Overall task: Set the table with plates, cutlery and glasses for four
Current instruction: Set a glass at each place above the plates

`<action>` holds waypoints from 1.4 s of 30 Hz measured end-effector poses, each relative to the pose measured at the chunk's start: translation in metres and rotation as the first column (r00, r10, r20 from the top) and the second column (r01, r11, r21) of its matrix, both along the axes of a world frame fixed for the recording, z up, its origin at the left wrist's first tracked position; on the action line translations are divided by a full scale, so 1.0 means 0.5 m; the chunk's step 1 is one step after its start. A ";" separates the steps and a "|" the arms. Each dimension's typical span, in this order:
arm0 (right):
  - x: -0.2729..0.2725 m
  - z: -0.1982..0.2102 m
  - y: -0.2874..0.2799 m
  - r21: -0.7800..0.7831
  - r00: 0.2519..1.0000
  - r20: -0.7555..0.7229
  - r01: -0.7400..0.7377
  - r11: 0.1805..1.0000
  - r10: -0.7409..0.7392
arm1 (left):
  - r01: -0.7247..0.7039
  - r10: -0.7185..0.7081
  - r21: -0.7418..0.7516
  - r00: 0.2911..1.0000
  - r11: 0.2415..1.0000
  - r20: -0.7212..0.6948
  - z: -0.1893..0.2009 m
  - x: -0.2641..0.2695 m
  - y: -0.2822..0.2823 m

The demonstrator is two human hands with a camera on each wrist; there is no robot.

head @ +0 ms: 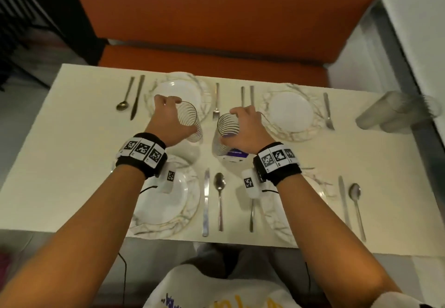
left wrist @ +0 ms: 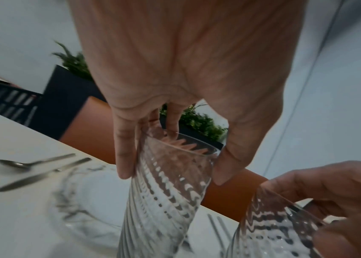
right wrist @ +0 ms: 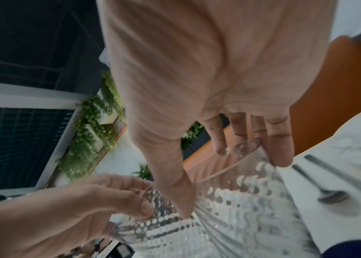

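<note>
My left hand (head: pixel 169 115) grips a ribbed clear glass (head: pixel 190 121) from above by its rim, held over the middle of the table near the far-left plate (head: pixel 202 96). The left wrist view shows its fingers and thumb around that glass (left wrist: pixel 166 192). My right hand (head: pixel 243 124) grips a second ribbed glass (head: pixel 225 132) the same way, close beside the first. In the right wrist view fingers and thumb clamp that glass (right wrist: pixel 241 200). Four marbled plates with cutlery lie on the cream table (head: pixel 72 139).
A stack of clear glasses (head: pixel 395 112) lies at the table's right end, blurred. A purple and white object (head: pixel 236 157) sits under the right glass. An orange bench (head: pixel 216 31) runs along the far side. Forks, knives and spoons flank each plate.
</note>
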State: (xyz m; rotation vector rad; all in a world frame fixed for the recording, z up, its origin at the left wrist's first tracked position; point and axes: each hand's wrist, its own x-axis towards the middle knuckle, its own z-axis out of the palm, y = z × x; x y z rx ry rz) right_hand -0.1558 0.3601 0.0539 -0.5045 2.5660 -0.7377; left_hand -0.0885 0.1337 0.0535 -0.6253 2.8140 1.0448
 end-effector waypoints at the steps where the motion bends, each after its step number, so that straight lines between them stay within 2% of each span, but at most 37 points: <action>1: 0.008 -0.005 -0.029 0.007 1.000 0.003 -0.025 1.000 0.025 | -0.022 0.022 -0.006 1.000 1.000 0.009 -0.005 0.013 -0.030; 9: 0.042 -0.032 -0.154 0.044 0.992 0.051 -0.121 0.992 0.118 | -0.121 0.123 -0.027 0.991 0.992 0.062 -0.042 0.065 -0.169; 19: 0.058 -0.027 -0.188 0.130 0.974 0.059 -0.223 0.966 0.217 | -0.141 0.144 -0.050 0.987 0.989 0.072 -0.065 0.072 -0.218; 26: 0.061 -0.021 -0.190 0.169 0.972 0.118 -0.222 0.960 0.204 | -0.155 0.159 -0.067 0.985 0.986 0.064 -0.066 0.073 -0.221; 35: 0.075 -0.026 -0.189 0.133 0.979 0.133 -0.175 0.976 0.157 | -0.118 0.132 -0.152 0.988 0.981 0.085 -0.056 0.082 -0.225; 42: 0.067 -0.012 -0.151 0.086 0.985 0.129 -0.123 0.989 0.112 | -0.082 0.068 -0.203 0.995 0.976 -0.078 -0.018 0.074 -0.211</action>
